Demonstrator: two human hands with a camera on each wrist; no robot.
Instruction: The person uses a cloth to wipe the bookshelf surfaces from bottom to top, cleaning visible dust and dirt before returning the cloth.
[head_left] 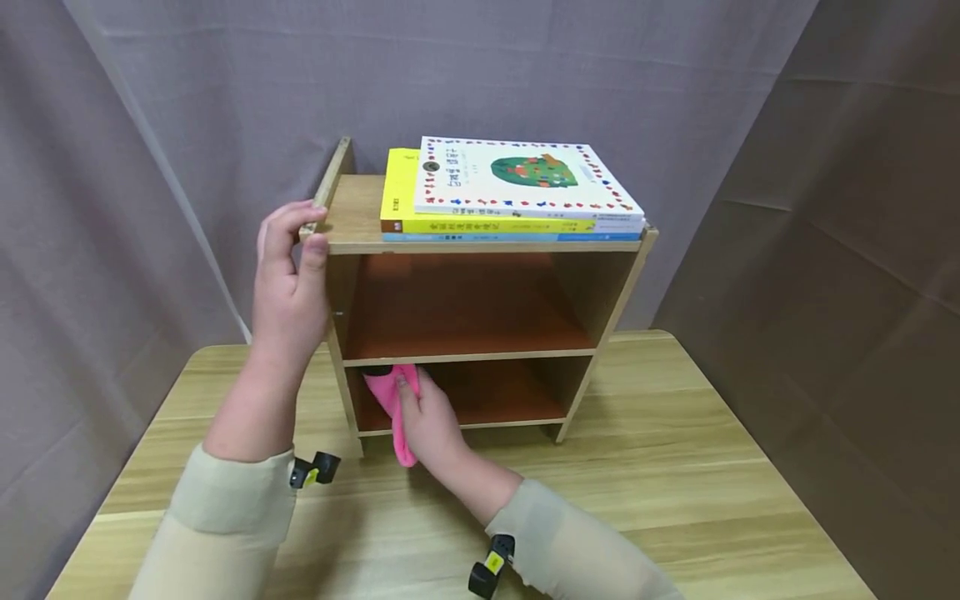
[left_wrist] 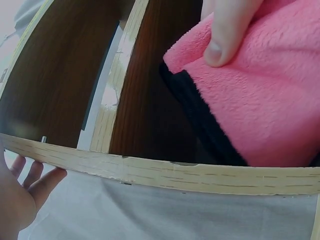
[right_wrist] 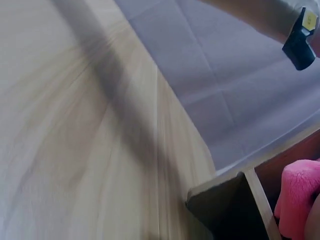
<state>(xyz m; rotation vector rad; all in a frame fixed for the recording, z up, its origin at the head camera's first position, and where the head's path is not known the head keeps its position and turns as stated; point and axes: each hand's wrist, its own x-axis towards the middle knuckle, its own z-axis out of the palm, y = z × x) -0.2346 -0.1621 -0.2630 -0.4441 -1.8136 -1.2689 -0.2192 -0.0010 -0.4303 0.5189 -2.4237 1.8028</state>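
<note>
A small wooden bookshelf stands on the table, its inner boards reddish brown. My left hand grips the upper front corner of its left side panel, thumb in front. In the lower compartment, at the left, my right hand holds a pink cloth with thumb and fingers. One end of the cloth hangs over the bottom board's front edge. The left wrist view shows the fluffy pink cloth with a black border, pinched under the thumb close to the side panel.
Several books lie stacked on the shelf's top board, a white picture book over a yellow one. The wood-grain table extends around the shelf. Grey curtains hang behind and at both sides.
</note>
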